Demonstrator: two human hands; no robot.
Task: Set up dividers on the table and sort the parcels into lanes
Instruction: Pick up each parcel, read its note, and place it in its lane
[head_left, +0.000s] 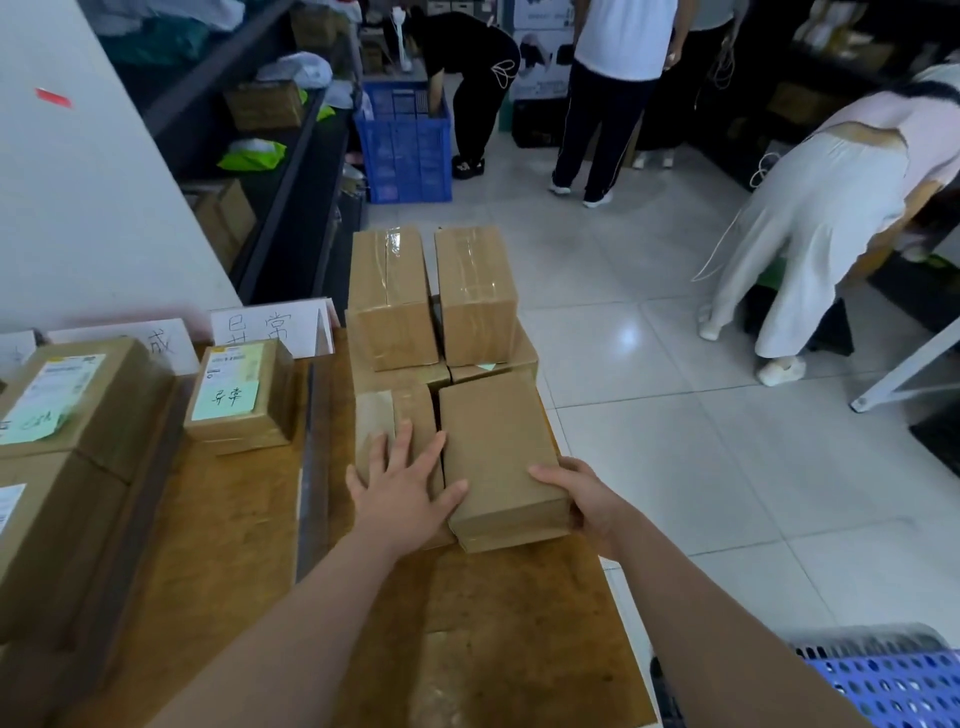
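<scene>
Noted plain parcel (496, 447) at near end of rightmost lane (493, 623), long axis running away from body. Found right hand (587, 499) clamped on its near right corner; left hand (400, 486) flat, spread, on neighbouring parcel (413, 405).

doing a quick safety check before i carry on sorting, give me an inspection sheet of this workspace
surface: wooden table, split into lanes by a divider strip.
job's things: plain parcel beside left parcel; stacked parcels behind; labelled parcel in the next lane; paper sign.
clutter: nothing seen.
hands: left hand flat on left parcel; right hand grips plain parcel's near corner.
cables: white cord hangs beside a person.
surroundings: blue crate, shelves, tiled floor.
</scene>
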